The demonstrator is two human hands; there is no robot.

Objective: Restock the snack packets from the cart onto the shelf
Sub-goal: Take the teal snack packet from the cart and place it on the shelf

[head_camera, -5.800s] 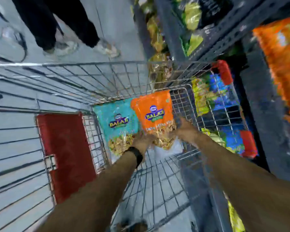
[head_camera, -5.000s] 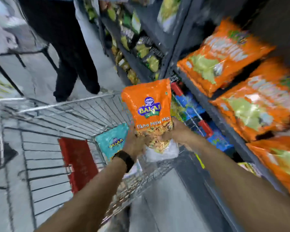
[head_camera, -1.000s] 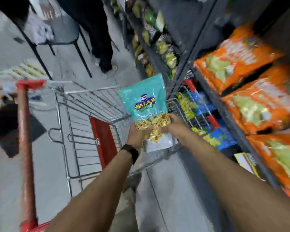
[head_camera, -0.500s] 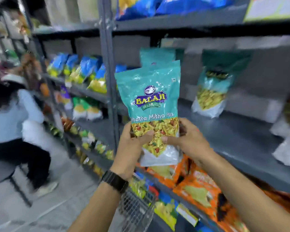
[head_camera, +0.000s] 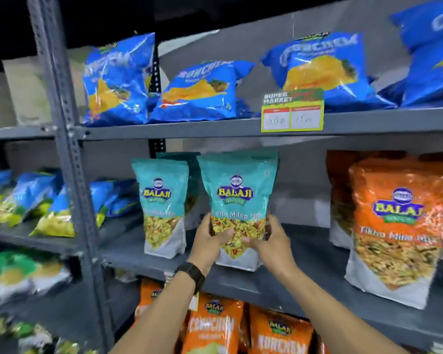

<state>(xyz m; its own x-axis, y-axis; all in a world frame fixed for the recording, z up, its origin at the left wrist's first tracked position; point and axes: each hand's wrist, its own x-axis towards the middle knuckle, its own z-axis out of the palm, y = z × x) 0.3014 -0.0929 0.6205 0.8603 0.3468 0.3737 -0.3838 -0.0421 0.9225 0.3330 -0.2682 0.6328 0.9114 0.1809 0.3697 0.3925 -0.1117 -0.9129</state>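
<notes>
A teal Balaji snack packet [head_camera: 238, 198] stands upright on the middle grey shelf [head_camera: 304, 254], held at its lower part from both sides. My left hand [head_camera: 210, 241] grips its lower left edge and my right hand [head_camera: 271, 241] grips its lower right edge. Another teal packet [head_camera: 161, 208] stands just to its left, with a further teal one partly hidden behind it. An orange Balaji packet [head_camera: 397, 231] stands at the right of the same shelf. The cart is out of view.
Blue chip bags [head_camera: 200, 90] lie on the shelf above, behind a yellow price tag [head_camera: 292, 111]. Orange chip bags [head_camera: 215, 330] fill the shelf below. A grey upright post [head_camera: 69, 154] divides off the left bay with blue and green bags [head_camera: 56, 205].
The view has swung from the cart up to the shelf. Both hands have carried the teal packet forward and set it on the middle shelf beside the other teal packet.
</notes>
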